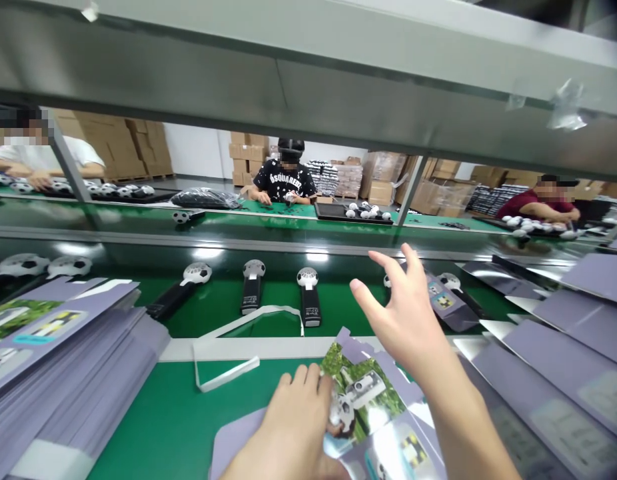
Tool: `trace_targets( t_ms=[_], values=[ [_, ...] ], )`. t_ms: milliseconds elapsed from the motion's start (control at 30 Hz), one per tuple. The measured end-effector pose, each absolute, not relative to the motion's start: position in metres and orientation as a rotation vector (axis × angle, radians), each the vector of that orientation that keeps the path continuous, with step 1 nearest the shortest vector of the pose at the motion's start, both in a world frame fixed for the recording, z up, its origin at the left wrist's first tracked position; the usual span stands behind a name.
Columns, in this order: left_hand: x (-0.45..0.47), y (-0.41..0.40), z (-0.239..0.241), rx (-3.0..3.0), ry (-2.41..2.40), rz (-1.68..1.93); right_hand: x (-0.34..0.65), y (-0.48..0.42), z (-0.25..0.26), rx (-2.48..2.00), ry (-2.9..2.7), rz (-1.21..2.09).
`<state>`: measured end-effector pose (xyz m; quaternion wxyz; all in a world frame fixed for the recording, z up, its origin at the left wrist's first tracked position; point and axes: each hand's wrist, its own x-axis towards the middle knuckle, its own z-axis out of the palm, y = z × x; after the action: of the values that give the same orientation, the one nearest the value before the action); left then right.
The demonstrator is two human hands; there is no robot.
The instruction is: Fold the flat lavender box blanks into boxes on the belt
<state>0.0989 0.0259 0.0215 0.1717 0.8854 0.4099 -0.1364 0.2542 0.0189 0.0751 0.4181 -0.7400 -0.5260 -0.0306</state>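
My left hand [293, 417] rests at the bottom centre, fingers curled onto a flat purple printed carton [368, 393] that lies on the green table. My right hand [406, 313] is stretched forward above the carton, fingers spread and holding nothing, reaching toward the conveyor belt. On the belt lie several soccer-ball-headed handheld fans with black handles: one [307, 293] straight ahead, one [252, 283] to its left, and one [181, 288] further left. Another fan [458, 293] sits just beyond my right hand, partly hidden by it.
A stack of flat purple cartons [53, 360] fills the left. More cartons [553, 347] are fanned out at the right. A white plastic strap [238, 347] lies on the table. A grey shelf [308, 73] runs overhead. Three people work across the far belt.
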Motion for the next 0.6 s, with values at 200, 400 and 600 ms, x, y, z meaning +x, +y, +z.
trace_targets(
  t_ms=[200, 400, 600],
  values=[
    [0.088, 0.037, 0.019, 2.415, 1.305, -0.249, 0.242, 0.016, 0.077, -1.821, -1.327, -0.064],
    [0.047, 0.075, 0.048, 2.174, 1.158, 0.215, 0.248, 0.017, 0.084, -1.770, -1.114, -0.240],
    [0.001, 0.102, 0.079, 1.892, 1.090, 0.748, 0.244, 0.020, 0.089, -1.230, -0.768, 0.543]
  ],
)
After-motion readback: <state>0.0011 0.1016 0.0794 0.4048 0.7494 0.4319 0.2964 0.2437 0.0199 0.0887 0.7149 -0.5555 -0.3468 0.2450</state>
